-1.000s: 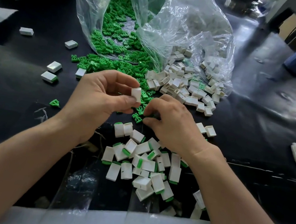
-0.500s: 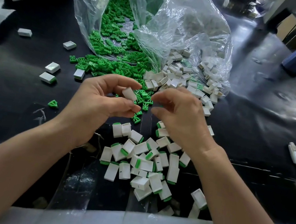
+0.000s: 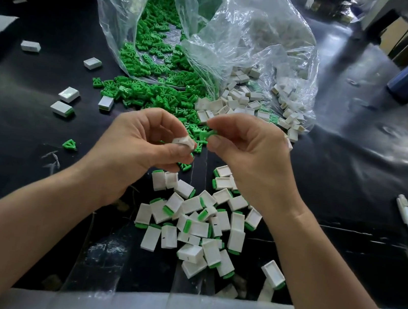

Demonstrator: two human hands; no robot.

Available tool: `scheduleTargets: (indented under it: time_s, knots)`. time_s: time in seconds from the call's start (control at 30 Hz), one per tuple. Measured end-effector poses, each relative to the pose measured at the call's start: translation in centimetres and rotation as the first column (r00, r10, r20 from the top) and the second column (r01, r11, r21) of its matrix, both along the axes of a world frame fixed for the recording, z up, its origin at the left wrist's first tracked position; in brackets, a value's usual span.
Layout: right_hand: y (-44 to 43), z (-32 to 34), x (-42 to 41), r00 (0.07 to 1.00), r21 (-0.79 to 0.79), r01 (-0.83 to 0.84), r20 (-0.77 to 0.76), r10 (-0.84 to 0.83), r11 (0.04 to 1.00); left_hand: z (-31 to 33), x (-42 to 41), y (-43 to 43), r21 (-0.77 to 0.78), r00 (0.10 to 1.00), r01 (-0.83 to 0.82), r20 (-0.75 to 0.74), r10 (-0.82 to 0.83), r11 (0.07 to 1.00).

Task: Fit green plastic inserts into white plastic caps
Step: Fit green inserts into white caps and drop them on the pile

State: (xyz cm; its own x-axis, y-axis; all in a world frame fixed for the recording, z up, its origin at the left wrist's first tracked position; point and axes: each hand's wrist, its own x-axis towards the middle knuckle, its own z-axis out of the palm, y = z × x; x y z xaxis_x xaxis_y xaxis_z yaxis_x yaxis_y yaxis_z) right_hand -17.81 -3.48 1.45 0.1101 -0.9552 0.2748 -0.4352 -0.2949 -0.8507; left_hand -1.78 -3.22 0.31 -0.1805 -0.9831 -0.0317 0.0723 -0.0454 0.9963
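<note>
Nearest us on the black tabletop (image 3: 18, 103) lies a pile of finished caps (image 3: 199, 225). Above it our left hand (image 3: 140, 144) pinches a white cap (image 3: 184, 142), and our right hand (image 3: 250, 156) pinches a green insert (image 3: 206, 135) just beside it. Beyond, loose inserts (image 3: 153, 98) and loose caps (image 3: 240, 101) spill from clear bags (image 3: 242, 40).

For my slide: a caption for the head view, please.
Left hand holds a white cap; right hand pinches a green insert, not yet fitted.
</note>
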Motion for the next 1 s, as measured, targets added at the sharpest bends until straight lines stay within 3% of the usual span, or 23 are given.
scheduleTargets:
  time_s: [0.27,0.63,0.83,1.0]
  knots:
    - [0.27,-0.18,0.29,0.999,-0.05,-0.047,-0.022,0.046,0.998,0.07,-0.06,0.1,-0.001,0.999,0.019,-0.043,-0.019,1.0]
    - [0.27,-0.15,0.17,0.998,0.047,-0.053,-0.032,0.055,0.997,0.17,0.05,0.18,0.002,0.998,0.029,-0.061,-0.029,1.0]
    - [0.41,-0.28,0.48,0.984,0.082,-0.073,-0.156,0.085,0.994,0.2,-0.04,0.32,-0.005,0.999,0.013,-0.039,-0.013,1.0]
    - [0.63,-0.12,0.52,0.981,0.112,-0.083,-0.166,0.101,0.99,0.32,-0.02,0.33,-0.014,1.0,-0.006,-0.006,0.005,1.0]
